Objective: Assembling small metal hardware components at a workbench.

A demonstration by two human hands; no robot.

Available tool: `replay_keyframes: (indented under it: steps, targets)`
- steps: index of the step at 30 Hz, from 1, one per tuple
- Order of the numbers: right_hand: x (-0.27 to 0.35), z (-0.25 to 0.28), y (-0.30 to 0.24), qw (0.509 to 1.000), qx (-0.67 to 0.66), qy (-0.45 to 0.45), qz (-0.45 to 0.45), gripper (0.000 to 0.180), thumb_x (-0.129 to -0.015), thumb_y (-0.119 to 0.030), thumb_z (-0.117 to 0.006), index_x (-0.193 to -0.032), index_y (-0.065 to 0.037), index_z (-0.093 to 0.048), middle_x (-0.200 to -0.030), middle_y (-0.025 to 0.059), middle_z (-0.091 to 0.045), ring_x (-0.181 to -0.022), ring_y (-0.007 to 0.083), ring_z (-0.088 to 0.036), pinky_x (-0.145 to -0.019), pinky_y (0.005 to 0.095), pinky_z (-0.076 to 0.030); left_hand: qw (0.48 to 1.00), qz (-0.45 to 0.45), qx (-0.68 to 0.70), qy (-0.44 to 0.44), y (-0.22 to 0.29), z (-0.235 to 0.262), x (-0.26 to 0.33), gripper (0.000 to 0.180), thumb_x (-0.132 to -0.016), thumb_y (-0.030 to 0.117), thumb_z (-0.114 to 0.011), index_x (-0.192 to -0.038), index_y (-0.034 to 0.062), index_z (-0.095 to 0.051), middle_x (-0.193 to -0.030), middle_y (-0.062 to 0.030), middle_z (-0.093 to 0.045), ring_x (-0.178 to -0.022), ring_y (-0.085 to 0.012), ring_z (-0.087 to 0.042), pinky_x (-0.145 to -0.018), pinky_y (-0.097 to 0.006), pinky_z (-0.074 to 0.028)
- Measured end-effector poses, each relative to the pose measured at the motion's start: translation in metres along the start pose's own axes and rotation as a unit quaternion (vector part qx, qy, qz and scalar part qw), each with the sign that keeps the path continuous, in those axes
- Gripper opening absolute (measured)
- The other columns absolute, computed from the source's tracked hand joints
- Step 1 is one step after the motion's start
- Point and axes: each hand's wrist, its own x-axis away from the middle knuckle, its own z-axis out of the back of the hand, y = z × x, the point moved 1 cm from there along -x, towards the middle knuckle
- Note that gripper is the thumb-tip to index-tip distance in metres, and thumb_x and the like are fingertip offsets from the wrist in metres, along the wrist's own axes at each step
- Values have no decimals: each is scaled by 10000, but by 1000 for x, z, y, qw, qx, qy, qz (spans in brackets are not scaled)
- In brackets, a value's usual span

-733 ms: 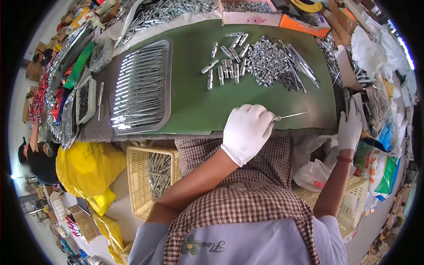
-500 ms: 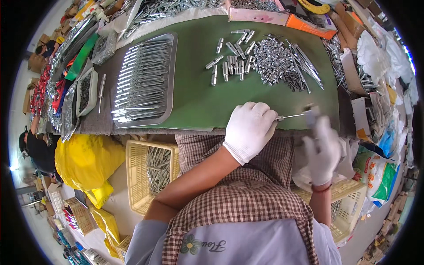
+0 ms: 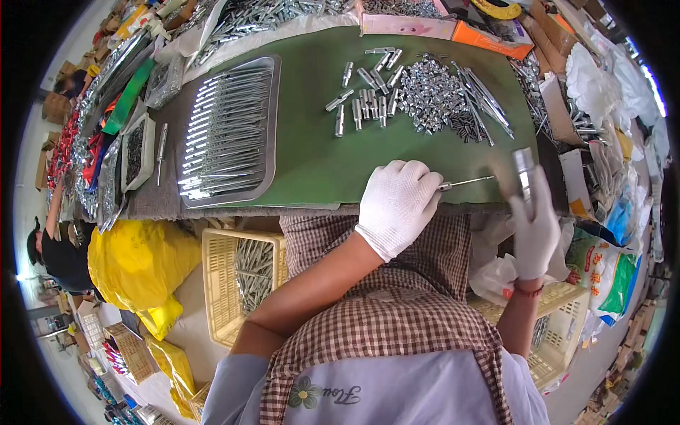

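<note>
My left hand point(image 3: 398, 207), in a white glove, is closed near the table's front edge on a thin metal rod point(image 3: 473, 180) with a thicker silver end at the fingers. The rod points right. Beyond its tip, my right hand point(image 3: 535, 237), also gloved, grips a silver hammer-like tool point(image 3: 524, 168), held upright; motion smears part of it. Farther back on the green mat point(image 3: 319, 159) lie silver metal sleeves point(image 3: 364, 105), a heap of small shiny fittings point(image 3: 429, 95), dark little pins point(image 3: 464, 127) and several loose rods point(image 3: 487, 99).
A metal tray point(image 3: 271, 134) of rods with sleeves stands left, beside a loose screwdriver-like piece point(image 3: 162, 154) and a white bin point(image 3: 148, 152) of dark parts. Boxes point(image 3: 407, 25) line the back. Yellow crates point(image 3: 216, 283) flank my lap. Another person point(image 3: 64, 248) is at far left.
My right hand has moved up and slightly right with the tool, away from the rod's tip. The left hand keeps its hold on the rod, almost still.
</note>
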Motion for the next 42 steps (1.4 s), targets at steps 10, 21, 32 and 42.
replay_keyframes:
  steps: [10,21,32,42]
  targets:
    - [-89,-21,16,966,170,50,186,314,-932,-244,-671,-1200,-82,-692,-1116,171,-682,-1039,372,-635,-917,460,-499,998,-45,-43,-16,8,-4,-7,119,-763,183,-737,-812,121,-648,-864,-41,-615,-820,-275,-631,-710,-433,-496]
    - [-127,-45,67,991,107,-18,75,210,-1004,-185,-611,-1106,-3,-636,-1068,155,-683,-993,302,-664,-903,374,-500,959,134,-241,70,-83,184,35,124,-817,117,-678,-925,55,-688,-963,-120,-697,-888,-324,-678,-798,-426,-552]
    - [-97,-27,32,991,-73,104,35,260,-1040,-187,-592,-1206,9,-628,-1156,100,-691,-1063,177,-652,-959,307,-493,937,221,-270,-5,-155,242,71,115,-897,139,-632,-964,118,-723,-1013,-98,-679,-1002,-327,-654,-882,-442,-521]
    - [-50,-28,-18,981,-163,65,78,127,-968,-13,-621,-1090,14,-645,-1136,89,-652,-1065,178,-620,-987,304,-469,980,67,-155,105,-72,169,23,116,-871,104,-676,-978,79,-712,-996,-120,-697,-937,-333,-670,-853,-410,-542]
